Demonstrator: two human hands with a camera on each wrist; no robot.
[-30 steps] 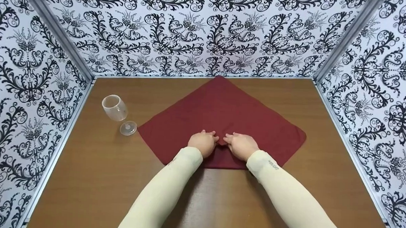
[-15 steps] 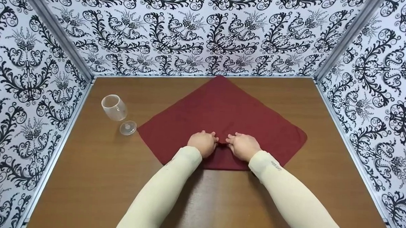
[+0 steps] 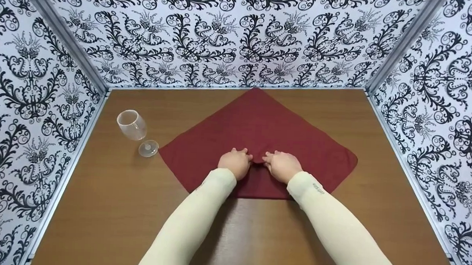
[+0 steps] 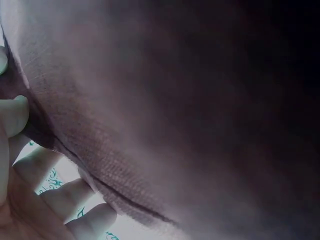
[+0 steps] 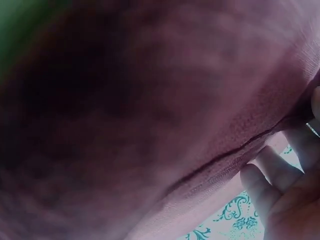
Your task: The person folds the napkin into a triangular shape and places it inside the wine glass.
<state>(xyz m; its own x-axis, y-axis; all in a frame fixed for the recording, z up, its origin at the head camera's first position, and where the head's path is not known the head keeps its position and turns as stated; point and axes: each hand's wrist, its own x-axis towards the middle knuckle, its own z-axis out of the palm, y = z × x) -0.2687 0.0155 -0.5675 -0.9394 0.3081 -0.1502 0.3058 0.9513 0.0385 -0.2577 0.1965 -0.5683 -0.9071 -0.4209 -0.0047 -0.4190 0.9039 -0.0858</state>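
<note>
A dark red cloth napkin (image 3: 256,125) lies spread on the table, one corner toward the back wall and its near side forming a straight folded edge. Over its near half my left hand (image 3: 236,163) and right hand (image 3: 283,166) sit close together, each pinching the cloth, which bunches slightly between them. In the left wrist view, thumb and fingers (image 4: 14,116) grip the hemmed edge of the napkin (image 4: 100,140). The right wrist view has the fingers (image 5: 262,182) behind the napkin's hem (image 5: 235,135), with the thumb mostly cut off at the frame edge.
A clear stemmed glass (image 3: 132,125) stands on the left, its foot close to the napkin's left corner. The wooden table (image 3: 109,206) is bounded by patterned walls (image 3: 224,40) at the back and both sides.
Both hands have shifted slightly away from the person, and the pinched edge between them has moved a little farther back. The glass stays where it was.
</note>
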